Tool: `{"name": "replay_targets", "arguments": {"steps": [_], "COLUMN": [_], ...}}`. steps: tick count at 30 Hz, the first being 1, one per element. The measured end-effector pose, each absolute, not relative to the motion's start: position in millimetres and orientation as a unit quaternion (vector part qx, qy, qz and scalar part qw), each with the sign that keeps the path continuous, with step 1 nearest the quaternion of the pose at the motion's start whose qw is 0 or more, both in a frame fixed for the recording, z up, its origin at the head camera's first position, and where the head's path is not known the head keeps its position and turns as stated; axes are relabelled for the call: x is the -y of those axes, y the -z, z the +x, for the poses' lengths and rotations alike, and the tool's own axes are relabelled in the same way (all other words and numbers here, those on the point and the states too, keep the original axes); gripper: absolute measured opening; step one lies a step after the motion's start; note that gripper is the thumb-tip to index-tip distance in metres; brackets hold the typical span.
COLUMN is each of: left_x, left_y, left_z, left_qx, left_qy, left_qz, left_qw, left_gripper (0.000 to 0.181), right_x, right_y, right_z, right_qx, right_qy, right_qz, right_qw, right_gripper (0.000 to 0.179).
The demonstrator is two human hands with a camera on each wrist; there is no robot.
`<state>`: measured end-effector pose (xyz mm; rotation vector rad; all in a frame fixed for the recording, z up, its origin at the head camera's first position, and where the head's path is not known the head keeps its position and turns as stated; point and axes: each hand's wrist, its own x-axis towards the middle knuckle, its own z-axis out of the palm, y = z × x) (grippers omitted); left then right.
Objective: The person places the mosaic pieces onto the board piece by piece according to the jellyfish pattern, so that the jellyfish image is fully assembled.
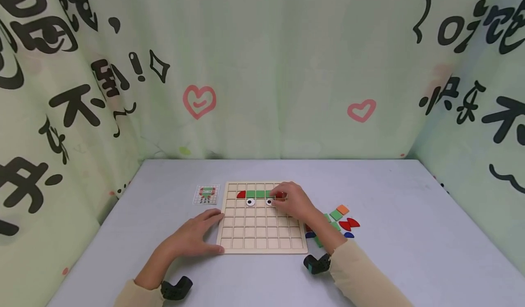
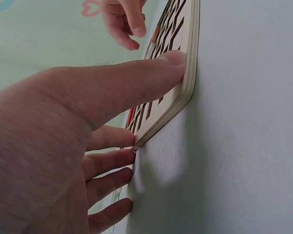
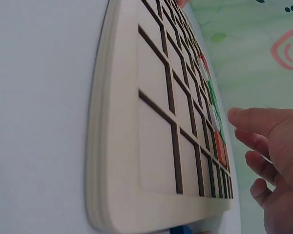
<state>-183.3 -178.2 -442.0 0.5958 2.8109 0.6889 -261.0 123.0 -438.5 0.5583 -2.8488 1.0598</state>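
Observation:
A wooden grid board (image 1: 260,231) lies on the table. Along its upper rows sit a red piece (image 1: 241,194), a strip of green pieces (image 1: 257,194) and two eye pieces (image 1: 250,202). My left hand (image 1: 193,235) rests at the board's left side, thumb on the rim near the lower corner, fingers fairly straight against the edge. Over the upper right cells is my right hand (image 1: 296,202), partly hiding that area. In the right wrist view its fingers (image 3: 256,121) are loosely bent with nothing visible between them, and an orange-red piece (image 3: 219,147) lies in the grid nearby.
A small pattern card (image 1: 207,194) lies left of the board. On the right are loose pieces: orange (image 1: 342,210), green (image 1: 336,215), red (image 1: 352,222) and blue (image 1: 349,235), some behind the right forearm. A printed curtain (image 1: 279,70) stands behind the table.

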Motion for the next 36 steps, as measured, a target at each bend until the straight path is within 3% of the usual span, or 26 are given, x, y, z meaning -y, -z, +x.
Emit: {"name": "replay_targets", "arguments": {"steps": [18, 36], "left_x": [177.8, 179.5], "left_y": [441.3, 440.7], "left_z": [-183.7, -183.1], "left_qx": [-0.946, -0.945], "left_qy": [-0.232, -0.233], "left_qz": [0.206, 0.21], "left_qw": [0.092, 0.09], "left_gripper": [0.087, 0.087], "right_x": [-174.4, -218.8], "right_y": [436.9, 433.7], "right_z": [-245.0, -231.3], "right_qx": [0.941, 0.944], "right_qy": [-0.32, -0.305], "right_qz": [0.103, 0.111], "right_qw": [0.036, 0.059], "right_gripper": [0.018, 0.02]}}
